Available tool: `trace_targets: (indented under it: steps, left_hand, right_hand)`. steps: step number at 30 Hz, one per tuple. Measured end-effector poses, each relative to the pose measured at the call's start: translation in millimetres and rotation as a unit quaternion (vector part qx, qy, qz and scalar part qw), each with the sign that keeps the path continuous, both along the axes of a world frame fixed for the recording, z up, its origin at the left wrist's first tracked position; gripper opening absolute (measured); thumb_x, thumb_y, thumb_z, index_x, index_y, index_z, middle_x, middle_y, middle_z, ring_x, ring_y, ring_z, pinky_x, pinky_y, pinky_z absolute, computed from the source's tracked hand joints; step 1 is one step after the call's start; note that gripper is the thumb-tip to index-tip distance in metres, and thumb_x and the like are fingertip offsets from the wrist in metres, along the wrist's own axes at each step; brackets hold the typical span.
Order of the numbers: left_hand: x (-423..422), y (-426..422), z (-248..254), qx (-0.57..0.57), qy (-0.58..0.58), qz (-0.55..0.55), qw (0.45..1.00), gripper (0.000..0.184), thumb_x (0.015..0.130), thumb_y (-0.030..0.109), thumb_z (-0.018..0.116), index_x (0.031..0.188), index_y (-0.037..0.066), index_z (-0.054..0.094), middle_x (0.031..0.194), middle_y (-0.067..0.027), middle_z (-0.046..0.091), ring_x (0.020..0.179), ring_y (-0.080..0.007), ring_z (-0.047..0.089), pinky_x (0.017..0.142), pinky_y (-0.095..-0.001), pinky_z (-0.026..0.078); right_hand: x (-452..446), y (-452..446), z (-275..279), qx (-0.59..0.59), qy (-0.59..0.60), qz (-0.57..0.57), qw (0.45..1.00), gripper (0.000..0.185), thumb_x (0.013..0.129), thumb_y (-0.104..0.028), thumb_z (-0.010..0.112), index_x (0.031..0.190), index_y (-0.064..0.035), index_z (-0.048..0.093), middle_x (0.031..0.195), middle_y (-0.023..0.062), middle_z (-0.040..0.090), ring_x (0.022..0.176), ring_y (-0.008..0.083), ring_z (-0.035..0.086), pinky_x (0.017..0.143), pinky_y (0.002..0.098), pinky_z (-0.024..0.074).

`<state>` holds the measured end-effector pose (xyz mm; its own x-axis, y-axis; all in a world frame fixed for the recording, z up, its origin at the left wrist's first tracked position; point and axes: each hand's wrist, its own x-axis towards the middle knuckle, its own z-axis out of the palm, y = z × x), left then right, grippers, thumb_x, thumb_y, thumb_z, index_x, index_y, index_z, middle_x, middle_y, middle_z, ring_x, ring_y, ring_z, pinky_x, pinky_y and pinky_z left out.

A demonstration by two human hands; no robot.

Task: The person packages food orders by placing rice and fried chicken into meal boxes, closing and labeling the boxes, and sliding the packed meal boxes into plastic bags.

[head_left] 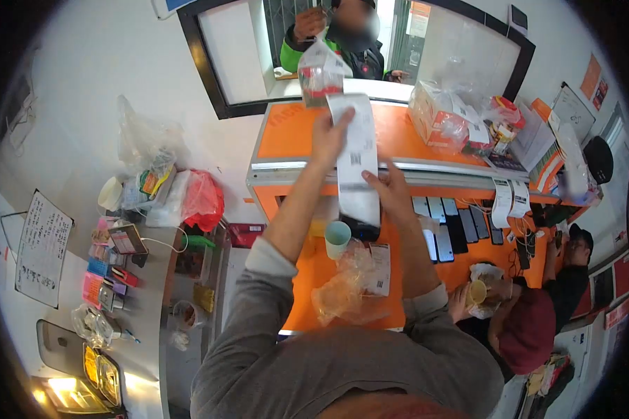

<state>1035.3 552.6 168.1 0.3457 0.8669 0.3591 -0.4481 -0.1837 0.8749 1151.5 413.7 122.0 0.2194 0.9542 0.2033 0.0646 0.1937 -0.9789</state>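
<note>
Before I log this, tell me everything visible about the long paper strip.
The long paper strip is white, thin-looking, with a square code and print too small to read. It stretches over the orange counter, its near end at a dark device; whether they join is unclear. The left hand grips its left edge farther up, the right hand its right edge.

On the orange desk, phones lie in rows toward the far edge, right of the middle. A pale green cup stands nearer the left edge, and crumpled clear plastic lies toward the near edge. The raised counter carries a bagged box near its right end; printed strips hang over its front edge. On the grey side desk, a red plastic bag sits at the far right corner.
</note>
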Motion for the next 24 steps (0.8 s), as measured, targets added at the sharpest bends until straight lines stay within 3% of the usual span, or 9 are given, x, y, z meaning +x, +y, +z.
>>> trace_targets:
  steps: [4, 5, 8, 11, 14, 18, 19, 23, 24]
  left_hand:
    - [45.6, 62.9, -28.4, 0.165, 0.154, 0.143, 0.964, 0.033, 0.087, 0.02, 0.066, 0.108, -0.005, 0.06, 0.092, -0.0109, 0.067, 0.079, -0.0187, 0.064, 0.068, -0.0336, 0.05]
    - [57.3, 64.2, -42.0, 0.251, 0.171, 0.266, 0.915, 0.036, 0.085, 0.016, 0.065, 0.115, -0.002, 0.057, 0.098, -0.0165, 0.065, 0.083, -0.0271, 0.063, 0.073, -0.0406, 0.049]
    - [40.1, 13.9, -20.0, 0.426, 0.206, 0.453, 0.755, 0.046, 0.081, 0.013, 0.065, 0.123, -0.001, 0.051, 0.107, -0.0202, 0.061, 0.097, -0.0351, 0.059, 0.087, -0.0446, 0.045]
    - [-2.9, -56.2, -33.6, 0.439, 0.361, 0.02, 0.823, 0.053, 0.078, 0.018, 0.064, 0.126, -0.001, 0.051, 0.125, -0.0178, 0.053, 0.12, -0.0299, 0.046, 0.102, -0.0451, 0.034]
    - [-10.3, -86.5, -73.9, 0.525, 0.411, 0.108, 0.737, 0.057, 0.078, 0.019, 0.062, 0.132, 0.006, 0.047, 0.133, -0.0142, 0.049, 0.124, -0.0302, 0.045, 0.106, -0.0437, 0.032]
    - [-9.5, -85.0, -78.3, 0.53, 0.417, 0.125, 0.728, 0.059, 0.078, 0.022, 0.063, 0.133, 0.007, 0.046, 0.136, -0.0109, 0.048, 0.127, -0.028, 0.043, 0.107, -0.0435, 0.031]
    - [-8.6, -84.5, -77.5, 0.53, 0.425, 0.126, 0.723, 0.061, 0.078, 0.023, 0.063, 0.134, 0.008, 0.045, 0.137, -0.0105, 0.047, 0.127, -0.0277, 0.043, 0.107, -0.0433, 0.031]
    - [-4.1, -84.8, -82.9, 0.54, 0.396, 0.158, 0.726, 0.052, 0.077, 0.019, 0.065, 0.126, 0.007, 0.054, 0.128, -0.0086, 0.055, 0.119, -0.0258, 0.05, 0.1, -0.0431, 0.036]
    - [-1.2, -76.0, -84.0, 0.551, 0.381, 0.171, 0.723, 0.046, 0.077, 0.017, 0.065, 0.121, 0.008, 0.057, 0.123, -0.0072, 0.058, 0.114, -0.0253, 0.052, 0.098, -0.0426, 0.038]
  right_hand:
    - [-19.6, -9.5, -79.1, -0.029, 0.117, -0.089, 0.989, 0.032, 0.091, -0.025, 0.062, 0.107, 0.0035, 0.064, 0.087, 0.0079, 0.068, 0.074, 0.0143, 0.065, 0.061, 0.0277, 0.0533]
    - [-22.8, -13.9, -87.9, -0.056, 0.163, -0.117, 0.978, 0.031, 0.091, -0.025, 0.063, 0.104, 0.0033, 0.066, 0.087, 0.0073, 0.068, 0.074, 0.0134, 0.064, 0.058, 0.0271, 0.0529]
    - [-7.5, -19.2, -96.9, -0.084, 0.125, -0.109, 0.983, 0.03, 0.091, -0.023, 0.064, 0.107, 0.0017, 0.066, 0.094, 0.0077, 0.069, 0.077, 0.012, 0.064, 0.069, 0.0238, 0.0512]
    - [-2.3, -27.6, -109.6, -0.036, 0.077, -0.131, 0.988, 0.028, 0.091, -0.024, 0.063, 0.099, 0.0026, 0.068, 0.083, 0.0041, 0.067, 0.072, 0.01, 0.06, 0.067, 0.0254, 0.0481]
    - [8.1, -21.4, -141.8, -0.018, 0.051, -0.129, 0.99, 0.027, 0.091, -0.024, 0.063, 0.097, 0.0018, 0.069, 0.079, 0.002, 0.067, 0.071, 0.0093, 0.059, 0.064, 0.026, 0.0463]
    - [-12.0, -2.6, -148.9, 0.04, 0.159, -0.172, 0.971, 0.026, 0.092, -0.025, 0.062, 0.092, 0.0006, 0.069, 0.078, -0.0003, 0.066, 0.074, 0.0083, 0.056, 0.062, 0.0266, 0.0441]
    - [-18.2, -1.7, -155.8, 0.088, 0.107, -0.139, 0.981, 0.027, 0.092, -0.024, 0.061, 0.088, 0.0012, 0.066, 0.079, -0.0006, 0.064, 0.076, 0.0087, 0.055, 0.063, 0.0273, 0.0432]
    - [-15.5, -3.1, -210.6, -0.105, -0.093, -0.099, 0.985, 0.027, 0.092, -0.022, 0.06, 0.085, 0.0034, 0.062, 0.079, 0.0024, 0.063, 0.083, 0.0117, 0.057, 0.072, 0.0269, 0.0452]
    - [-20.9, -6.3, -193.2, -0.01, 0.012, -0.17, 0.985, 0.027, 0.092, -0.022, 0.061, 0.084, 0.0034, 0.062, 0.078, 0.0022, 0.062, 0.081, 0.0119, 0.057, 0.072, 0.0266, 0.0455]
